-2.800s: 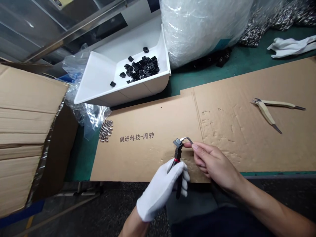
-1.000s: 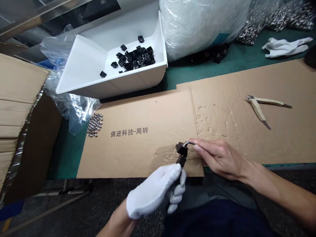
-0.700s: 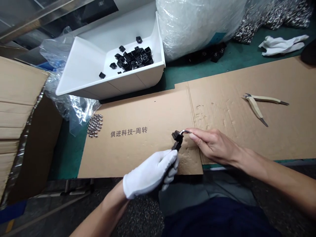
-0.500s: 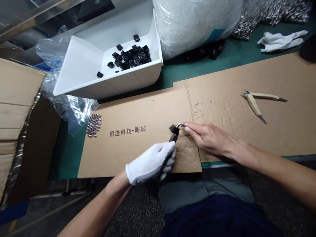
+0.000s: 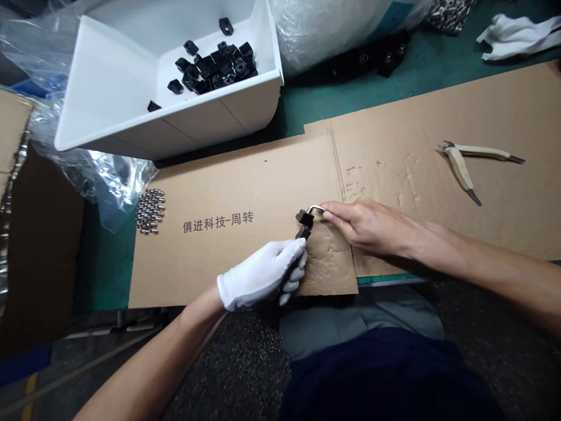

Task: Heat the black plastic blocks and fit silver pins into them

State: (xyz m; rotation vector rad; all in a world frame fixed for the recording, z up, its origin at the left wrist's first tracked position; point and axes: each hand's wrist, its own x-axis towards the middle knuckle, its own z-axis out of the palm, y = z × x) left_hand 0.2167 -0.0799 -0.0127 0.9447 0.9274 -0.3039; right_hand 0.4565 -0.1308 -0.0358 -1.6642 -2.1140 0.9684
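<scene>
One black tool (image 5: 303, 233) clamped in gloved left hand (image 5: 259, 275), wire hook (image 5: 316, 207) pinched in right hand (image 5: 368, 227) — flattened cardboard (image 5: 219, 263) beneath

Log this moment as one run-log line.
Left gloved hand: grips black tool | Right bare hand: pinches bent metal rod by black block | Beneath: cardboard sheet | Nearby: side cutters

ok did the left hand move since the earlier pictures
Yes, the gloved left hand has moved forward, closer to the printed characters on the cardboard sheet.
</scene>
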